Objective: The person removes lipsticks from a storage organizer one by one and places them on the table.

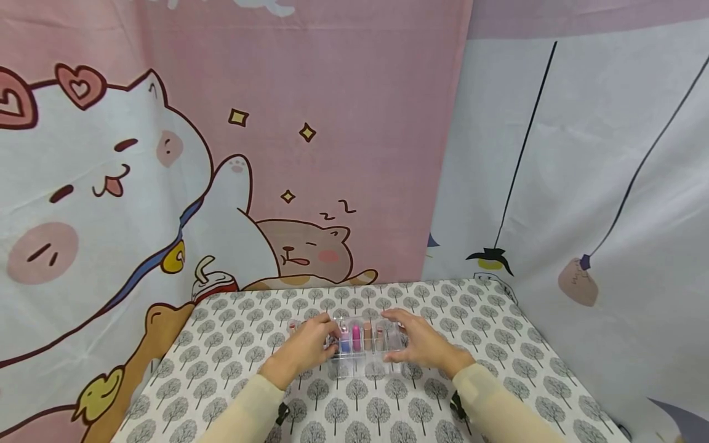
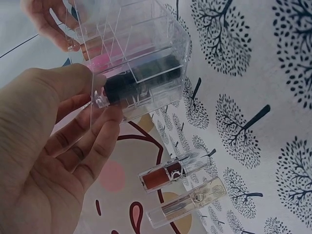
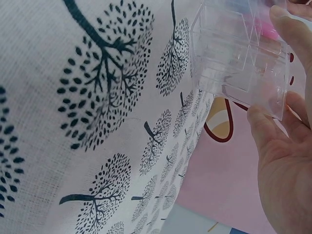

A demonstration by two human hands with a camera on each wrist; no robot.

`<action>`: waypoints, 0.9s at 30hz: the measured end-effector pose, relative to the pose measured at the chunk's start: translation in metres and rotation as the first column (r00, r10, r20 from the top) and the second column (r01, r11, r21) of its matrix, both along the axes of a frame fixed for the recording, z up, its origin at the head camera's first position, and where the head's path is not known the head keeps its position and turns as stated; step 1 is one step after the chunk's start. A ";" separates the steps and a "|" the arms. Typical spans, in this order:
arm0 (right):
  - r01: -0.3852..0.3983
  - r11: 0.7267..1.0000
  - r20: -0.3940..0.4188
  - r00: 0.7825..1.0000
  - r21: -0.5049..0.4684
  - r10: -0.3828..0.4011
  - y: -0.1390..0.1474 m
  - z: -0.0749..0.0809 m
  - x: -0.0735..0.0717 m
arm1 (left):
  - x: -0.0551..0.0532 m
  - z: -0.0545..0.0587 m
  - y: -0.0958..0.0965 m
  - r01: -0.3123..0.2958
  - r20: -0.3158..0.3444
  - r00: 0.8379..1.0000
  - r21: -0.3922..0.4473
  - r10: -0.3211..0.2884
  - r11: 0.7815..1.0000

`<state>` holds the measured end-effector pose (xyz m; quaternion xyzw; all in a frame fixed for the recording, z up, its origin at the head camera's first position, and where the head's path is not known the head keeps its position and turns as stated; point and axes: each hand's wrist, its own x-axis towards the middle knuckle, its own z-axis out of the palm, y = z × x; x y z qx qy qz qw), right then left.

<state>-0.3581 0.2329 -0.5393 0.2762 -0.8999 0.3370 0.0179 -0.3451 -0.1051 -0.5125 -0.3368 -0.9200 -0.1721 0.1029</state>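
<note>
A clear plastic cosmetics organizer [image 1: 360, 367] with compartments stands on the patterned cloth between my hands. My left hand [image 1: 307, 344] grips its left end, thumb and fingertips right around the top of a dark tube [image 2: 141, 78] in the end compartment. On the opposite side, my right hand [image 1: 423, 341] holds the right end with thumb and fingers spread along the wall. A bright pink lipstick [image 1: 356, 337], a blue-based one [image 1: 346, 342] and brownish lipsticks [image 1: 368, 336] stand in the back row. The front compartments show only clear plastic.
Left of the organizer, a red-brown lip gloss tube [image 2: 156, 179] and a paler gold one [image 2: 178, 207] stand on the cloth [image 1: 338, 409], which has a tree print. Behind the table hangs a pink cartoon curtain [image 1: 388, 154], with a pale one [image 1: 609, 184] to the right.
</note>
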 end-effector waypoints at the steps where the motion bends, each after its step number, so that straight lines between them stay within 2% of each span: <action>1: 0.001 1.000 -0.001 1.000 0.001 -0.001 0.000 0.000 0.000 | 0.000 0.000 0.000 0.001 0.000 1.000 0.002 -0.001 1.000; 16: 0.006 1.000 -0.026 1.000 0.007 -0.006 -0.001 0.000 0.002 | -0.001 0.000 -0.001 0.016 -0.024 1.000 0.020 -0.016 1.000; 24: 0.009 1.000 -0.012 1.000 0.011 -0.009 -0.001 0.001 0.003 | 0.000 0.000 -0.004 -0.014 0.052 0.999 0.065 0.010 0.998; 27: 0.012 1.000 -0.008 1.000 0.009 -0.012 -0.001 0.002 0.003 | -0.001 0.001 -0.005 -0.023 0.061 0.998 0.100 0.017 0.995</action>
